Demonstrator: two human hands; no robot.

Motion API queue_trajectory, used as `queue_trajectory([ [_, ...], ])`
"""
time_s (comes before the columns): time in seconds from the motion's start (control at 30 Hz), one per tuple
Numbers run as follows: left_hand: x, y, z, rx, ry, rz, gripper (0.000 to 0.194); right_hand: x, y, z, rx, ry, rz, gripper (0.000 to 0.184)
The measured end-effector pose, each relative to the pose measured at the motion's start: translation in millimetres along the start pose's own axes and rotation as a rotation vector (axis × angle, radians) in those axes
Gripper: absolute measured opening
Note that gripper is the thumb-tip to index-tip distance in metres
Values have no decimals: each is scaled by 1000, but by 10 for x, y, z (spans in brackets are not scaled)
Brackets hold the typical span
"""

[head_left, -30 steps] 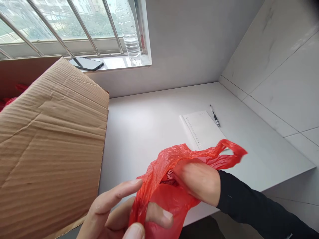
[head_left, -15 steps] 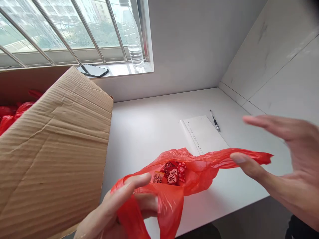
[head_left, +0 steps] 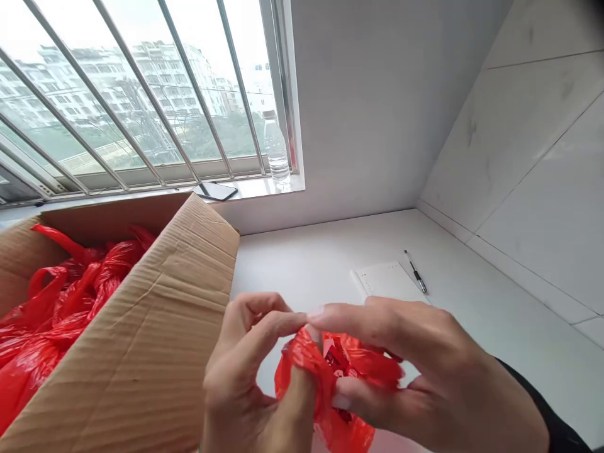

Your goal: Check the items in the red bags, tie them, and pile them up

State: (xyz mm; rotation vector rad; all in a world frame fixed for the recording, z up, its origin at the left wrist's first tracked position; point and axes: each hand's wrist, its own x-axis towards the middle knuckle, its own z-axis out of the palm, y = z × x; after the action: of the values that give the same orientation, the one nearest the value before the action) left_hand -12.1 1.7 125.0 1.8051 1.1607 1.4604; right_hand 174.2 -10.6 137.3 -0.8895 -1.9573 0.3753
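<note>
Both hands are gathered around a small red plastic bag (head_left: 349, 377) low in the middle of the view, above the white table (head_left: 325, 264). My left hand (head_left: 250, 377) pinches the bag's top with curled fingers. My right hand (head_left: 425, 371) closes over the bag from the right, its fingertips meeting the left hand's. Small red wrapped items show inside the bag. Just left of my hands stands an open cardboard box (head_left: 155, 352), its flap raised.
The box holds several red plastic bags (head_left: 61, 296). A white paper sheet (head_left: 389, 280) and a pen (head_left: 416, 272) lie on the table further back. On the windowsill sit a phone (head_left: 218, 190) and a water bottle (head_left: 276, 151). A tiled wall rises on the right.
My right hand came back from the right and closed onto the bag, which is now bunched together instead of spread open. The view tilted up, showing the inside of the box.
</note>
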Motion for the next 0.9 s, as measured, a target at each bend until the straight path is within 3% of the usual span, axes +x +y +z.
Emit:
queue_trajectory([
  [0.1, 214, -6, 46, -181, -262, -193, 17, 189, 39, 108, 16, 68, -90, 15],
  [0.23, 416, -95, 77, -464, -412, -382, 27, 291, 187, 97, 56, 92, -117, 13],
  [0.4, 545, -156, 142, -635, -629, -474, 34, 303, 394, 36, 84, 178, 55, 14],
  [0.5, 577, -215, 213, -552, -626, -461, 29, 315, 493, 11, 23, 232, 170, 9],
  [0.63, 621, -372, 306, -463, -396, -499, 33, 313, 561, -40, -41, 261, 240, 18],
  [0.73, 623, -408, 357, -374, -258, -490, 29, 279, 557, -37, -20, 258, 200, 24],
  [0.9, 519, -265, 446, -268, -424, -368, 36, 251, 504, 132, 100, 128, 59, 29],
])
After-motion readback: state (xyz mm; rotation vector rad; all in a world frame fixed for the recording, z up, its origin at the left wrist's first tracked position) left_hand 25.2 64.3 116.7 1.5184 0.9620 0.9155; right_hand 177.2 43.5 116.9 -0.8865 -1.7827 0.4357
